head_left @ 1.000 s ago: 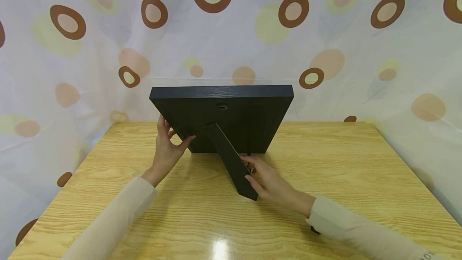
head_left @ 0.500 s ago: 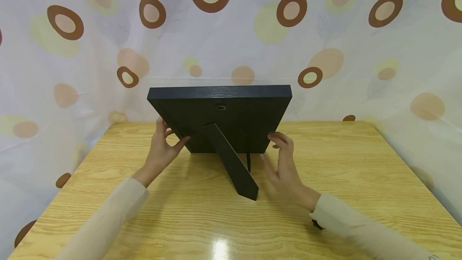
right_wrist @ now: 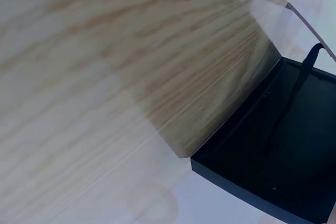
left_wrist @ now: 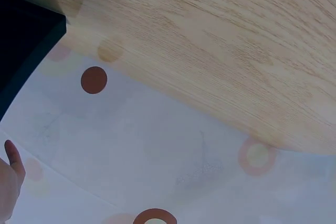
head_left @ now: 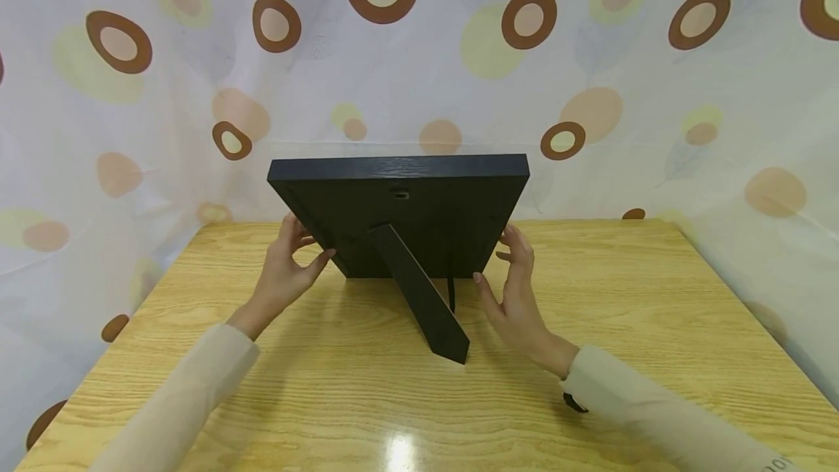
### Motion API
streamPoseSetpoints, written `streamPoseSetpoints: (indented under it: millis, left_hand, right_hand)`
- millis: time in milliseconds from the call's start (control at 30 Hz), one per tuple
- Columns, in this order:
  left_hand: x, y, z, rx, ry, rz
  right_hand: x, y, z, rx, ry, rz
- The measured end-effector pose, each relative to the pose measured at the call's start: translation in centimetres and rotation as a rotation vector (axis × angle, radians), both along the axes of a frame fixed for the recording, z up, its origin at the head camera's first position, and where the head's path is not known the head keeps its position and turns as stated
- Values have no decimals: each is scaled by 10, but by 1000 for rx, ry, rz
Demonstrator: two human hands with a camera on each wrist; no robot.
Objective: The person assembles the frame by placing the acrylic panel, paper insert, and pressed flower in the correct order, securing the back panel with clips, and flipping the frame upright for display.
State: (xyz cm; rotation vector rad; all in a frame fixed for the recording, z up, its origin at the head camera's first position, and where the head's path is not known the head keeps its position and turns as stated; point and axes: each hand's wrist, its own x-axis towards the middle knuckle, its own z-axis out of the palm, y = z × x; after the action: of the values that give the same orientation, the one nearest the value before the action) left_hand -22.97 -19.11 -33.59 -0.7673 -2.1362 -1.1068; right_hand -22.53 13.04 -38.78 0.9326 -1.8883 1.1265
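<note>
A black picture frame (head_left: pixel 354 217) leans on the table with its back toward me. Its easel leg (head_left: pixel 419 297) is swung out and reaches the tabletop, and a dark ribbon (head_left: pixel 451 293) runs between leg and back panel. My left hand (head_left: pixel 282 275) holds the frame's left side, thumb at the edge and fingers partly hidden behind it. On the opposite side, my right hand (head_left: pixel 518 297) holds the right edge, its thumb by the lower corner. The right wrist view shows the back panel (right_wrist: pixel 294 145) with the ribbon. The front of the frame is hidden.
The wooden table (head_left: pixel 367 414) extends around the frame on all sides. Behind and beside it hangs a pale curtain (head_left: pixel 406 93) printed with brown and yellow circles. A dark band (head_left: pixel 574 403) shows under my right sleeve.
My right hand has let go of the easel leg and moved up to the frame's right edge. The left thumb has slid outward to the left edge. The frame stands nearly unchanged.
</note>
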Motion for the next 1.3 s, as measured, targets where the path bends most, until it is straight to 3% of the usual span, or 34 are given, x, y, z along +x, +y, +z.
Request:
streamPoseSetpoints:
  millis: [333, 533, 833, 1033, 1167, 1300]
  left_hand:
    - [4, -4, 3, -10, -18, -11]
    - [8, -4, 7, -37, -11, 8]
    - [15, -2, 12, -102, 22, -17]
    - [6, -4, 4, -117, 69, -59]
    - [-4, -6, -6, -134, 96, -81]
    - [-5, -5, -7, -155, 91, -104]
  right_hand:
    - [-2, 1, 6, 10, -30, 26]
    - [0, -2, 20, -10, -104, 18]
    - [-21, 6, 17, -24, -194, 8]
    - [-27, 7, 22, -19, -241, 7]
    - [-24, 5, 37, -11, -269, 27]
    - [-22, 3, 51, -6, -307, 35]
